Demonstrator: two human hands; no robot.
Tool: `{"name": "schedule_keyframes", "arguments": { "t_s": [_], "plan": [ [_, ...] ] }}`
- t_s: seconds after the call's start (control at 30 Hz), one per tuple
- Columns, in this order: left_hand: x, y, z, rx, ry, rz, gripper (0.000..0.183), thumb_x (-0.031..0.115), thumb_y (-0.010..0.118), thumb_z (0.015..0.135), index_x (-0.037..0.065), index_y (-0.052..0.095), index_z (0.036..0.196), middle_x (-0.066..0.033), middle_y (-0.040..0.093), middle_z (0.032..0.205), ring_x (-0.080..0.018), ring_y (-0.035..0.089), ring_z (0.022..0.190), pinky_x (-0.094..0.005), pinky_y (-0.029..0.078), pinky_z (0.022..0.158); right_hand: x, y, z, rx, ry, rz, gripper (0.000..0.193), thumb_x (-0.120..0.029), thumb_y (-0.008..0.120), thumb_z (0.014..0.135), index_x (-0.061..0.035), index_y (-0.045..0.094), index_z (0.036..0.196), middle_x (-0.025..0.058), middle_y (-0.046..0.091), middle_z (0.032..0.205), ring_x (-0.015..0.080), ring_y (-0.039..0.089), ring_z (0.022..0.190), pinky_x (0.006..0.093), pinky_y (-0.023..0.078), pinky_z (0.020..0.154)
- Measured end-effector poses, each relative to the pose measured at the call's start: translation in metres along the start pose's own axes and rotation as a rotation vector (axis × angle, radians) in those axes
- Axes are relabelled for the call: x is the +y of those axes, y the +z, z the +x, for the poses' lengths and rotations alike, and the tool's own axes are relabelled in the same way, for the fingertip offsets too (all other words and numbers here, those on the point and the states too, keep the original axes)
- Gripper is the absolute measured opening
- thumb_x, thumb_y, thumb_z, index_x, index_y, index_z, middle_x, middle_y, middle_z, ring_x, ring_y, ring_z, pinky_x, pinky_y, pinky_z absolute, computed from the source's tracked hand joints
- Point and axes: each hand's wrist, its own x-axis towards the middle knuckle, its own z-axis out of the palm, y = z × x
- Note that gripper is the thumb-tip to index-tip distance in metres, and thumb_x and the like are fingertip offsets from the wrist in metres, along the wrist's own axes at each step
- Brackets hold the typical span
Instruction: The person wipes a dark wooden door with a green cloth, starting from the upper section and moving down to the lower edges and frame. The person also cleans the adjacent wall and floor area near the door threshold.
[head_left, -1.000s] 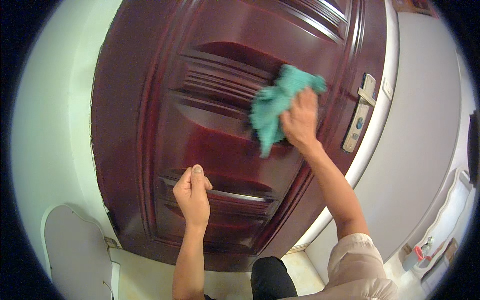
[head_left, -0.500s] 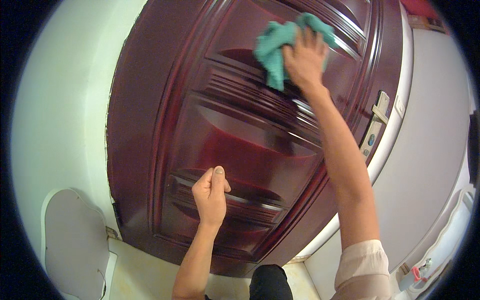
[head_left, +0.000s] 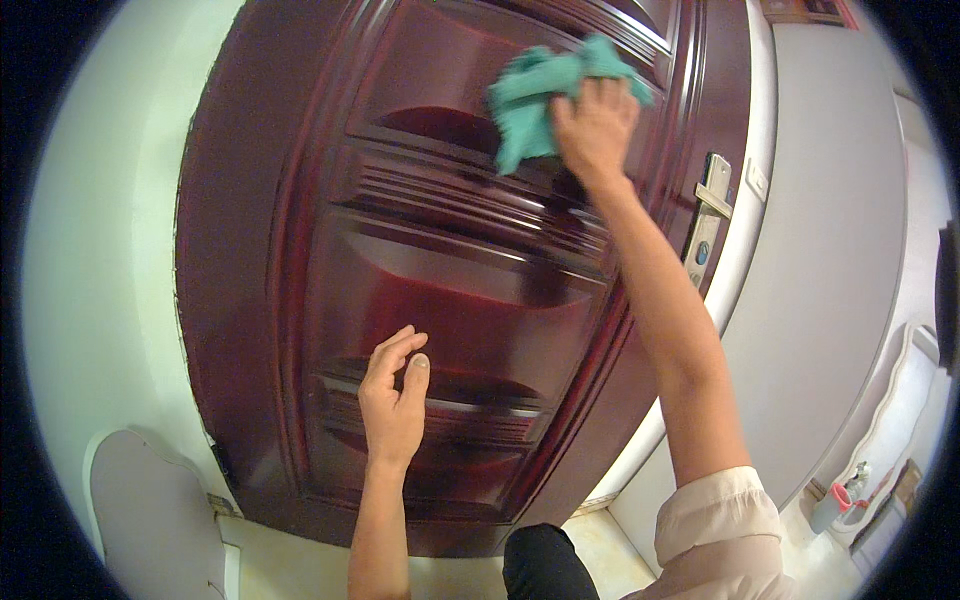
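A dark red panelled door [head_left: 440, 265] with raised mouldings fills the middle of the view. High on its right part, my right hand [head_left: 598, 128] presses a crumpled green cloth [head_left: 535, 95] against the surface, with the cloth bunched out to the left of the fingers. Lower down, my left hand [head_left: 393, 400] hovers in front of the door, holding nothing. Its fingers are loosely curved and the thumb stands apart from them. Right of my right forearm sits a metal handle plate [head_left: 712, 205] with a lever.
A pale wall [head_left: 120, 250] runs along the left, with a grey wavy-edged panel [head_left: 155, 510] low against it. To the right stand a white switch [head_left: 757, 178], a tall light grey panel [head_left: 835, 200], a white-framed mirror [head_left: 890, 410] and a red-rimmed cup [head_left: 830, 508]. My dark-clad knee [head_left: 548, 565] is at the bottom.
My left hand has loosened from a closed fist. The right hand and cloth remain on the door's upper part. The whole view has shifted, so the door appears farther left.
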Motion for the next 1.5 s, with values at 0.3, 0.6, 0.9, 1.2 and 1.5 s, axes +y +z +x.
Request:
{"name": "schedule_keyframes", "arguments": {
  "t_s": [0.3,0.6,0.9,1.2,1.5],
  "plan": [
    [-0.008,0.003,0.0,0.01,-0.004,-0.039,0.021,0.014,0.056,0.095,0.002,0.066,0.109,-0.0146,0.061,0.121,-0.0216,0.059,0.108,-0.0331,0.047,0.092,0.091,-0.063,-0.126,-0.321,0.032,-0.143,0.058,-0.035,0.05,0.092,-0.0074,0.039,0.141,0.0157,0.029,0.151,0.0395,0.027,0.137,0.052,0.018,0.114],
    [0.011,0.036,-0.008,-0.076,-0.048,-0.009,0.02,0.008,0.053,0.095,-0.001,0.066,0.107,-0.0129,0.064,0.115,-0.0196,0.059,0.108,-0.0308,0.043,0.096,0.006,-0.184,-0.262,-0.653,0.071,0.275,0.069,-0.021,0.055,0.075,-0.008,0.041,0.142,0.021,0.034,0.146,0.042,0.026,0.138,0.0573,0.012,0.114],
    [-0.001,0.051,-0.008,0.073,-0.084,-0.042,0.017,0.008,0.056,0.093,-0.002,0.065,0.104,-0.007,0.065,0.103,-0.0126,0.058,0.093,-0.0264,0.045,0.085,-0.057,-0.139,-0.189,-0.56,0.025,0.528,0.068,-0.03,0.06,0.074,-0.0145,0.047,0.139,0.0167,0.051,0.134,0.0342,0.04,0.13,0.056,0.018,0.113],
    [-0.007,0.043,-0.004,0.321,-0.076,-0.191,0.034,0.001,0.053,0.092,-0.002,0.046,0.125,-0.0093,0.058,0.107,-0.0125,0.055,0.093,-0.0272,0.046,0.084,-0.147,-0.117,-0.145,-0.423,-0.235,0.76,0.065,-0.029,0.063,0.074,-0.0181,0.049,0.137,0.0109,0.053,0.127,0.0314,0.045,0.123,0.0498,0.026,0.112],
    [0.003,0.017,0.003,0.443,-0.004,-0.221,0.048,-0.001,0.051,0.091,-0.002,0.035,0.136,-0.0222,0.047,0.131,-0.02,0.053,0.111,-0.031,0.044,0.093,-0.177,-0.072,-0.071,-0.333,-0.44,0.636,0.061,-0.034,0.059,0.075,-0.0168,0.054,0.133,0.0124,0.055,0.129,0.0317,0.04,0.131,0.0476,0.021,0.115]
  ]
}}
